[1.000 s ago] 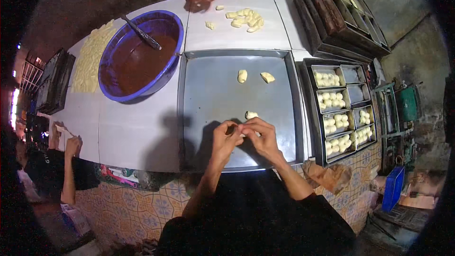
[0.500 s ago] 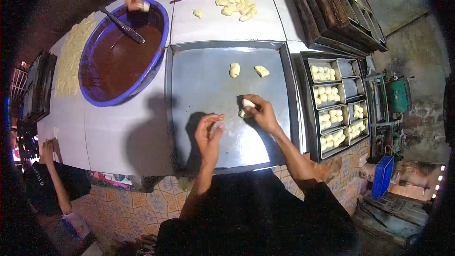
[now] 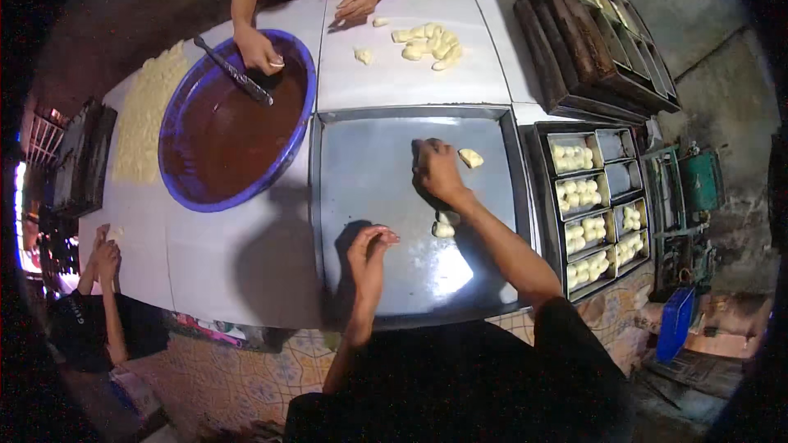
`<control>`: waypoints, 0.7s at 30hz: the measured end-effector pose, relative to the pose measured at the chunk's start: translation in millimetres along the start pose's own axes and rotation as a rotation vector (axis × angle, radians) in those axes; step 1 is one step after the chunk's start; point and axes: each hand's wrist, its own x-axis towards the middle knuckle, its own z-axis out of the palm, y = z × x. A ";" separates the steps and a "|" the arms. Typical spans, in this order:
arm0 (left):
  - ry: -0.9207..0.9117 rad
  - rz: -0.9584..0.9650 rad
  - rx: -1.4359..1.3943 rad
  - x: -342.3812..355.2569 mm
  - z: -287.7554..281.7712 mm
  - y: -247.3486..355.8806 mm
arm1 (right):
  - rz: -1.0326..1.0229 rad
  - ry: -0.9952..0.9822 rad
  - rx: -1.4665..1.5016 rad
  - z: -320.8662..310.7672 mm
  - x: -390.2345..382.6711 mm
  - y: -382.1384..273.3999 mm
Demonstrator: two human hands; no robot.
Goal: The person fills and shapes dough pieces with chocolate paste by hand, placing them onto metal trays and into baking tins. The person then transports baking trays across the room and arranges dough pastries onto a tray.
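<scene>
My right hand (image 3: pixel 439 171) reaches over the far middle of the metal tray (image 3: pixel 373 197), its fingers curled down around a piece of dough that they hide. Just right of it lies a single pale dough piece (image 3: pixel 470 157). Nearer to me, two dough pieces (image 3: pixel 443 228) rest against each other under my right wrist. My left hand (image 3: pixel 369 258) hovers above the tray's near left part, holding nothing, its fingers bent and the thumb apart.
A blue basin (image 3: pixel 304 127) of brown filling, with a long spatula (image 3: pixel 234 72), stands left. Across the table, a co-worker's hand (image 3: pixel 261 51) works over it near a dough pile (image 3: pixel 435 43). Divided pans (image 3: pixel 566 221) with dough balls sit right; dark pans (image 3: pixel 587 41) are stacked behind.
My right hand has left the two dough pieces near me and moved away to the farther one, covering it. My left hand stays about where it was. The view has shifted slightly.
</scene>
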 end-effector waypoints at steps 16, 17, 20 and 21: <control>0.274 0.054 0.182 -28.6 38.2 19.0 | 0.258 0.040 1.044 -61.2 -82.7 -98.2; 0.209 -0.006 0.201 -27.9 32.0 20.8 | 0.183 -0.025 1.033 -74.1 -78.9 -113.0; -0.035 -0.477 -0.754 -20.4 29.7 16.5 | -0.083 -0.125 0.907 -66.4 -98.0 -114.4; -0.060 -0.509 -0.784 -20.5 27.5 18.4 | 0.044 -0.146 1.051 -69.0 -96.3 -124.0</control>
